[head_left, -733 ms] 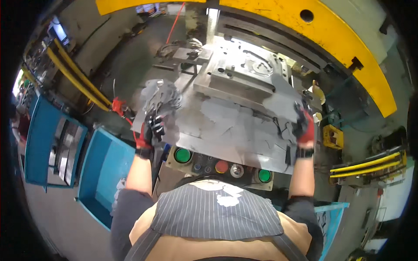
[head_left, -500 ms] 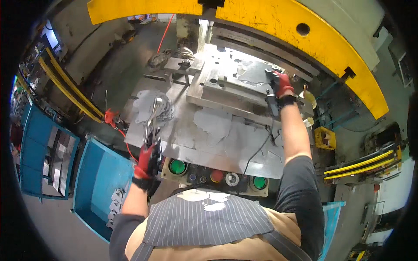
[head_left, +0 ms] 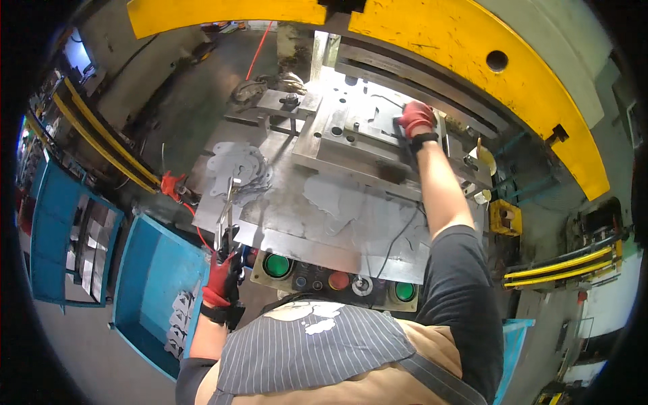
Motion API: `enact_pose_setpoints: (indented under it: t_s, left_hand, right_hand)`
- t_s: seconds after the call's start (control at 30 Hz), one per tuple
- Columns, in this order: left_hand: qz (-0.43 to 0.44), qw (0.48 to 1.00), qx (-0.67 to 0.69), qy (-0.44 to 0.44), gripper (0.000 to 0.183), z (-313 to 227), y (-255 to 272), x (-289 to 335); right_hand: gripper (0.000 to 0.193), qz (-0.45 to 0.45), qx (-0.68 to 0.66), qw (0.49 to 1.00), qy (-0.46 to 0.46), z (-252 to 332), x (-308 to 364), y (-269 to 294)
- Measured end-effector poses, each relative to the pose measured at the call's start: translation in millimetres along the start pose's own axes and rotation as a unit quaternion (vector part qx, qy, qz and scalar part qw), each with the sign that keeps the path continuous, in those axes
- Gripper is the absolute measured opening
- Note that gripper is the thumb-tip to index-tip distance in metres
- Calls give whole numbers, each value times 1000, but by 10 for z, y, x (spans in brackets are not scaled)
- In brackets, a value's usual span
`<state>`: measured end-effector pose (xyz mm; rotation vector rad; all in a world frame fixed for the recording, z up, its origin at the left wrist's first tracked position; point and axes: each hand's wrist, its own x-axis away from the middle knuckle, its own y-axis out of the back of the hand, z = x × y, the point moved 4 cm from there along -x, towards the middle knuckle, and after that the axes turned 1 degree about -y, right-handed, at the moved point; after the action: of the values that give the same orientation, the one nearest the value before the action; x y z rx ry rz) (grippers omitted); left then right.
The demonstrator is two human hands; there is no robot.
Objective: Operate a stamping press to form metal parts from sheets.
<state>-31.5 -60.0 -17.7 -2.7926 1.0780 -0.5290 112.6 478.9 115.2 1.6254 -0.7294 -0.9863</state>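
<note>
My left hand (head_left: pixel 221 280), in a red and black glove, grips long metal tongs (head_left: pixel 228 212). Their tips point away from me, near the close edge of a pile of flat grey metal plates (head_left: pixel 236 165). My right hand (head_left: pixel 417 119), gloved in red, reaches over the steel die (head_left: pixel 324 150) at the far side of the bench. Its fingers are curled down at the right part of the die's bright top, and whatever is under them is hidden. A thin, irregular grey sheet (head_left: pixel 331 196) lies on the bench top before the die.
A yellow press beam (head_left: pixel 432 40) arches over the far side. Along the near bench edge runs a control panel with green buttons (head_left: pixel 277 265) and a red button (head_left: pixel 339 280). A blue bin (head_left: pixel 145 290) holding stacked metal parts stands at left. A black cable (head_left: pixel 398 236) crosses the bench.
My right hand has moved left and slightly farther over the die. My left hand has drawn the tongs back toward me, away from the pile of plates. The view has shifted slightly.
</note>
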Motion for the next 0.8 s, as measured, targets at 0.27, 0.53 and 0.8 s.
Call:
enact_pose_setpoints:
  t_s: [0.27, 0.53, 0.8]
  left_hand:
    - [-20, 942, -236, -237, 25, 648, 503, -561]
    - [-295, 955, -19, -31, 21, 1005, 920, 37]
    - [107, 919, -375, 60, 42, 1964, 560, -673]
  right_hand:
    - [43, -249, -193, 934, 169, 345, 1001, 624]
    - [38, -249, -640, 640, -345, -1650, 4361, -685]
    - [32, 193, -614, 709, -288, -1750, 5253, -1668]
